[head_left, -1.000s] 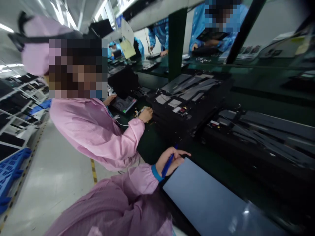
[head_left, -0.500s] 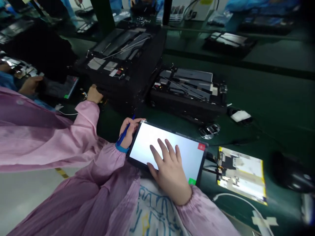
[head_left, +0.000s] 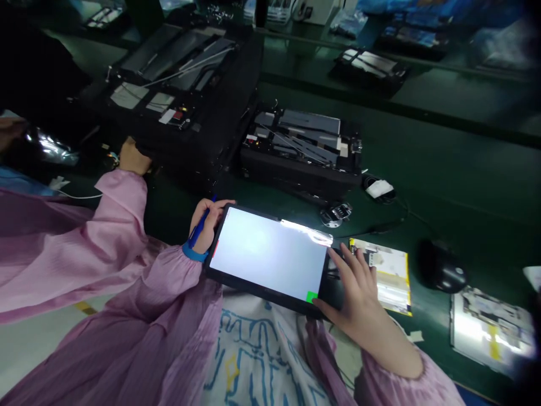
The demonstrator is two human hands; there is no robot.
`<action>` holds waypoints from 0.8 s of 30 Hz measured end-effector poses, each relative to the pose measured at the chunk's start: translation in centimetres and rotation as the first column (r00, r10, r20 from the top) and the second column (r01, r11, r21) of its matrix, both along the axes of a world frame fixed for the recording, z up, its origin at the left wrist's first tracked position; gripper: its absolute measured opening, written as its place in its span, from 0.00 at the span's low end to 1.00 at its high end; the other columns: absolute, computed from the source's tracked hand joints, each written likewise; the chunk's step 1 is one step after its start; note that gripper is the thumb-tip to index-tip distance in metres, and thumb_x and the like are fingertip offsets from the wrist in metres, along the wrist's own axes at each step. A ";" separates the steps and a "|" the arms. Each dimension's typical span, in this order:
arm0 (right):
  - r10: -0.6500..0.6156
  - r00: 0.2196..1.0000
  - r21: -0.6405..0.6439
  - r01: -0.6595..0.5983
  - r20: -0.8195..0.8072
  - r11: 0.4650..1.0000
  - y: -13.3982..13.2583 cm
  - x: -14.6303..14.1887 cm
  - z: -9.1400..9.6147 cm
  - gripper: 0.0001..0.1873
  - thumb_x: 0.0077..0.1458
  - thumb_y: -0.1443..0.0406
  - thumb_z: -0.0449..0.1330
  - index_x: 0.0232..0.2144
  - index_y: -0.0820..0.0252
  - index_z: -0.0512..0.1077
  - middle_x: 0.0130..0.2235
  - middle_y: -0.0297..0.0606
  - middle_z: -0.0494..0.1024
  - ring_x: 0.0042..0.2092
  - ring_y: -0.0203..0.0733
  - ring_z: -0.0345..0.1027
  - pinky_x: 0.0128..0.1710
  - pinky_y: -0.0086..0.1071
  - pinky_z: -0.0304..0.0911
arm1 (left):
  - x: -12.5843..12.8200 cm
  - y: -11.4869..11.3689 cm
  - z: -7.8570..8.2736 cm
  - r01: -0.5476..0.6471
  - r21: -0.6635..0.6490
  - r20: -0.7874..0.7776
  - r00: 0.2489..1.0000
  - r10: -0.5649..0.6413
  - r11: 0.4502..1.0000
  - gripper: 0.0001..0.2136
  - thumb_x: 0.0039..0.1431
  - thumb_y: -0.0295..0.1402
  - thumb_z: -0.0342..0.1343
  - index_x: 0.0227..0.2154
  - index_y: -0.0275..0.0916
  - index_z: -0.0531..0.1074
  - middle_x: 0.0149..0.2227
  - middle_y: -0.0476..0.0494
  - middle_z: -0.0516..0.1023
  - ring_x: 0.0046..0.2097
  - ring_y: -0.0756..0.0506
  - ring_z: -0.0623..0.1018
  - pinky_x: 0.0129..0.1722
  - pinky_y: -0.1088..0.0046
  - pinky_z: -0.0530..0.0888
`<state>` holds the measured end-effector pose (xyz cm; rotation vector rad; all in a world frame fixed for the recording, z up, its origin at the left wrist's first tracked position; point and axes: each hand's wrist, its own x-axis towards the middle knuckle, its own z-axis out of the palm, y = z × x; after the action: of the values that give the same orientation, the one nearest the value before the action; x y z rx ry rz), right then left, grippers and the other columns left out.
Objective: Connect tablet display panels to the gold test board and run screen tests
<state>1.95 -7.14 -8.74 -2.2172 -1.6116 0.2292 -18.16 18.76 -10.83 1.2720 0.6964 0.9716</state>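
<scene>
I see the glowing white rectangular screen [head_left: 270, 254] outshine a dim, glossy dark-green tabletop [head_left: 443, 155]; right-hand corners blur into shadow

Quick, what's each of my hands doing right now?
Left hand: holding the tablet at its left edge, blue pen tucked in.
Right hand: open, fingers spread, thumb by the green square.

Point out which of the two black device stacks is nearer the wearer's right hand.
The smaller-looking stack, just beyond the lit screen. The larger-looking stack is farther from the right hand, off to the left beside a co-worker's hand.
</scene>
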 end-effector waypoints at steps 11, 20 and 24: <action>0.214 0.967 0.070 -0.225 0.136 0.972 2.2 -4.7 0.7 0.28 0.55 0.61 0.60 0.58 0.50 0.60 0.64 0.48 0.56 0.68 0.68 0.35 0.57 0.74 0.39 | 0.4 -0.2 -0.4 -0.036 -0.026 -0.023 0.999 0.036 0.999 0.17 0.58 0.49 0.54 0.29 0.41 0.59 0.43 0.40 0.80 0.37 0.45 0.79 0.36 0.66 0.74; 0.262 0.953 0.057 -0.273 0.154 0.960 2.6 -6.2 0.0 0.20 0.56 0.66 0.58 0.52 0.47 0.69 0.62 0.43 0.62 0.67 0.64 0.40 0.57 0.73 0.41 | 0.3 0.0 -0.5 -0.026 -0.008 -0.065 0.998 0.025 1.000 0.17 0.58 0.49 0.53 0.28 0.41 0.60 0.44 0.40 0.80 0.36 0.45 0.79 0.37 0.66 0.74; 0.263 0.957 0.030 -0.269 0.122 0.963 2.8 -6.7 0.4 0.21 0.56 0.66 0.58 0.53 0.46 0.69 0.63 0.42 0.62 0.66 0.64 0.43 0.58 0.72 0.41 | 0.4 0.1 -0.4 -0.012 -0.008 -0.055 0.998 0.012 1.000 0.17 0.58 0.48 0.54 0.29 0.41 0.59 0.44 0.40 0.80 0.37 0.45 0.79 0.37 0.67 0.75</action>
<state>-4.73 -4.36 -8.31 -2.0071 -1.9594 0.1348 -17.72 18.83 -11.21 1.2923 0.7512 0.9451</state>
